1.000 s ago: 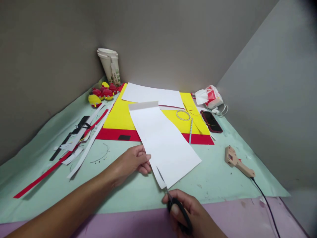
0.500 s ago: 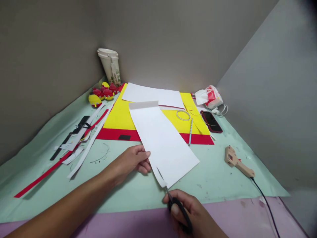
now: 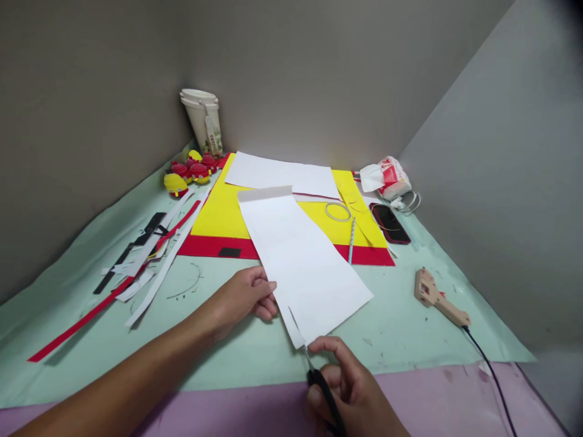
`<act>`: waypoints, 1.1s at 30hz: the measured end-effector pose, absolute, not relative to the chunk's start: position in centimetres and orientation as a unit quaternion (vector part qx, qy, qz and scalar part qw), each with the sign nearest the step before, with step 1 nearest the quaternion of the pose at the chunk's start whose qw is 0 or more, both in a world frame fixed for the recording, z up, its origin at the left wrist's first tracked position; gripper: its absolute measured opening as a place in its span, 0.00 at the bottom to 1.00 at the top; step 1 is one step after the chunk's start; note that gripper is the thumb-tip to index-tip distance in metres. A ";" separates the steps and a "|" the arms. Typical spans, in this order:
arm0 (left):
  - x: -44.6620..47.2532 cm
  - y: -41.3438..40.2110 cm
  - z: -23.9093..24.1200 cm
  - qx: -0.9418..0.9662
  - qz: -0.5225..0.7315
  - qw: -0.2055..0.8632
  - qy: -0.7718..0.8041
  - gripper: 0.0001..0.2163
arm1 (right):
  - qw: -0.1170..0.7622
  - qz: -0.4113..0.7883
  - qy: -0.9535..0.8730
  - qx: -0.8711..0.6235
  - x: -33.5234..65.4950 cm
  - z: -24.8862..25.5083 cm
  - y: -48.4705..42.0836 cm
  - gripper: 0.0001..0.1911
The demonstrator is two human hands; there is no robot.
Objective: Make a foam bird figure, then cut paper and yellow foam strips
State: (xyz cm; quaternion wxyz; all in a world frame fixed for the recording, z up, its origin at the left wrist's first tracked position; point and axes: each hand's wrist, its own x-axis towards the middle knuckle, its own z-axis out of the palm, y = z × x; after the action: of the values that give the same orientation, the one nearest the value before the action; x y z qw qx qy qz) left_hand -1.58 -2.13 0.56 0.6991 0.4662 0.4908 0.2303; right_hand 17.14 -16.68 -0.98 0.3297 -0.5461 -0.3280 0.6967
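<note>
R hand (image 3: 355, 391) clenched on scissors (image 3: 319, 381), blades in white paper (image 3: 305, 261); L hand (image 3: 241, 297) pinches its edge.

A craft corner: coloured card sheets (image 3: 226, 209), paper offcuts (image 3: 150, 255) and a glue gun (image 3: 438, 297) between grey walls.

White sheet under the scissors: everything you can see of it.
The white sheet is a long paper rectangle lying slanted, far end greyish, over the yellow board. Its near edge has a short cut, freeing a narrow strip. The left hand holds its left edge; scissors in the right hand sit at the cut.
</note>
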 end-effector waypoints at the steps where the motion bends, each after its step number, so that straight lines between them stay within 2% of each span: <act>1: -1.6 -2.1 0.6 0.466 0.230 0.699 0.491 0.07 | 0.329 0.695 -0.331 -0.547 17.2 -0.9 -16.7 0.30; 17: -1.5 -2.3 0.7 0.463 0.232 0.699 0.493 0.07 | 0.290 0.639 -0.424 -0.572 17.7 -1.7 -16.7 0.26; 29: -1.4 -2.2 0.8 0.471 0.225 0.694 0.496 0.05 | 0.319 0.697 -0.360 -0.532 17.3 -2.8 -16.5 0.32; 33: -1.5 -2.2 0.7 0.476 0.226 0.692 0.494 0.05 | 0.332 0.704 -0.354 -0.519 17.1 -2.5 -16.5 0.30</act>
State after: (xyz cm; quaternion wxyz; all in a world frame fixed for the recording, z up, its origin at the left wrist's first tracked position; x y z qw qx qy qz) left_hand -1.50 -2.21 0.65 0.6919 0.4758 0.4938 0.2260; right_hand 17.13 -16.51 -2.52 0.3318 -0.5191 -0.3539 0.7037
